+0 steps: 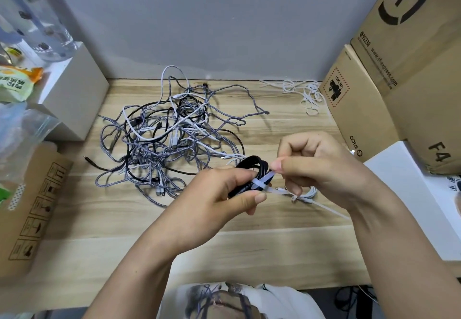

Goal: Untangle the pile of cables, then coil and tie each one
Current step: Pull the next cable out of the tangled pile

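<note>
Probably office: desk (249, 238), shipping cartons (409, 74)

The left grip (219, 189) holds a black coil (252, 169) above the bench (124, 231), thumb and fingers curled round it. A white tie (262, 181) wraps the coil; the right grip (321, 166) pinches one end of the tie just right of the coil, while the other end trails down toward the right wrist. Beyond the left grip lies the tangle (169, 139) of grey, white and black cables. Under the right grip sits a white coil (309, 192). Spare ties (301, 91) lie far behind it, beside cardboard boxes (389, 89).
</note>
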### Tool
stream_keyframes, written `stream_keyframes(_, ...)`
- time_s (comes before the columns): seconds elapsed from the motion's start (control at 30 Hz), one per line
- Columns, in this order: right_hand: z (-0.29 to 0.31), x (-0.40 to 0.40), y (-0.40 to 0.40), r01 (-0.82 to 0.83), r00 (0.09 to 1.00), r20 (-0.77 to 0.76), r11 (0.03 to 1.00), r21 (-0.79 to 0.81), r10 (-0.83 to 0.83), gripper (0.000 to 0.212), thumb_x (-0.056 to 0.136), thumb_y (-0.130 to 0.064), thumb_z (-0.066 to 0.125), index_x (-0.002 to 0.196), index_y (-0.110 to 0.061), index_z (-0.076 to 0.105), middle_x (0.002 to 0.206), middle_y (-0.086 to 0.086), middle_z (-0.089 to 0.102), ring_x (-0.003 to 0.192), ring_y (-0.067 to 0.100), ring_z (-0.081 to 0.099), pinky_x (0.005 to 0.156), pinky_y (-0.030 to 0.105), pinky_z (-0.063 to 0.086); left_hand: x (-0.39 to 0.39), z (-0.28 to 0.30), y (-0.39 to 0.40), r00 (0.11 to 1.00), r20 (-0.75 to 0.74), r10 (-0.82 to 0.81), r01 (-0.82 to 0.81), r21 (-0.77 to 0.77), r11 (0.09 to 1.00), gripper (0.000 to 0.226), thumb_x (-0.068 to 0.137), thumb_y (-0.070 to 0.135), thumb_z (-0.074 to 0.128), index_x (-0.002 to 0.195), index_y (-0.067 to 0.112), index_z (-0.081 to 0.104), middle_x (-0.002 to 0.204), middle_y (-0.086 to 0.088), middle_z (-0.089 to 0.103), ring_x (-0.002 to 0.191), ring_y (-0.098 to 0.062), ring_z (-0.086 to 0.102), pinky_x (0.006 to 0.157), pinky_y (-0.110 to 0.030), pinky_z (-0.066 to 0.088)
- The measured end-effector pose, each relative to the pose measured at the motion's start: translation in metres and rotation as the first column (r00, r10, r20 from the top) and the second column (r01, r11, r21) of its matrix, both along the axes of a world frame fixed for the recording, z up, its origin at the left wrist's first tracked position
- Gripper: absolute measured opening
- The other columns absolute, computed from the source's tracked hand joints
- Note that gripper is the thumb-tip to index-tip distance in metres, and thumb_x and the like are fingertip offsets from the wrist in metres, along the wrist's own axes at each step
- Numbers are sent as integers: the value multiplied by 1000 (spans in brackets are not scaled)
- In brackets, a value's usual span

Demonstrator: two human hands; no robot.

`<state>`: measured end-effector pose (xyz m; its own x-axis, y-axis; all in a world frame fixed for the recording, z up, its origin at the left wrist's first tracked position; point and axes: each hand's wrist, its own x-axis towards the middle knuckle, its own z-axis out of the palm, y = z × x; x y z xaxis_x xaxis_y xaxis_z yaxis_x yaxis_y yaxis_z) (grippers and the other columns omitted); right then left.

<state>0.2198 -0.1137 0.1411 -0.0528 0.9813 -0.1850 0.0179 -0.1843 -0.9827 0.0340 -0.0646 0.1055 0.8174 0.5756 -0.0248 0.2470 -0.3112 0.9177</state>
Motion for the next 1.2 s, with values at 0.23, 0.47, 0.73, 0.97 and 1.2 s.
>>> stream_keyframes(0.23,-16,-9,-3,65,934,338,985,161,-117,24,70,-25,69,56,-13,54,46,-8,41,46,4,36,47,15,30,5,0,-1,995,-32,99,-99,6,995,25,86,39,56,67,23,56,58,8,50,53,-6,40,51,-27,30)
stream_keyframes(0.47,-34,-15,-1,-219,485,760,782,584,-432,19,81,-35,65,75,-17,67,82,-3,53,80,14,46,73,27,32,8,-3,6,976,-167,140,-126,88,988,29,87,35,56,59,29,52,53,15,50,50,-2,41,49,-20,25)
stream_keyframes(0.73,-34,-16,3,-454,413,854,741,494,-317,15,83,-26,57,76,-20,69,78,-4,57,75,18,49,80,33,30,9,-6,8,957,-278,80,-50,115,992,25,84,27,66,61,26,58,52,16,52,52,-3,44,52,-22,28)
stream_keyframes(0.97,-43,-22,5,-497,350,849,691,526,-395,12,83,-15,61,75,-15,70,73,1,60,65,23,56,83,36,37,10,-3,13,947,-315,64,-17,149,989,29,80,24,71,58,27,53,50,18,53,52,2,46,52,-17,30)
stream_keyframes(1.2,-39,-21,1,-468,344,843,704,535,-413,16,82,-14,54,73,-12,67,72,3,59,62,23,51,82,35,38,16,1,15,950,-311,43,24,209,978,22,80,26,70,60,24,61,49,11,52,50,-4,43,49,-21,27)
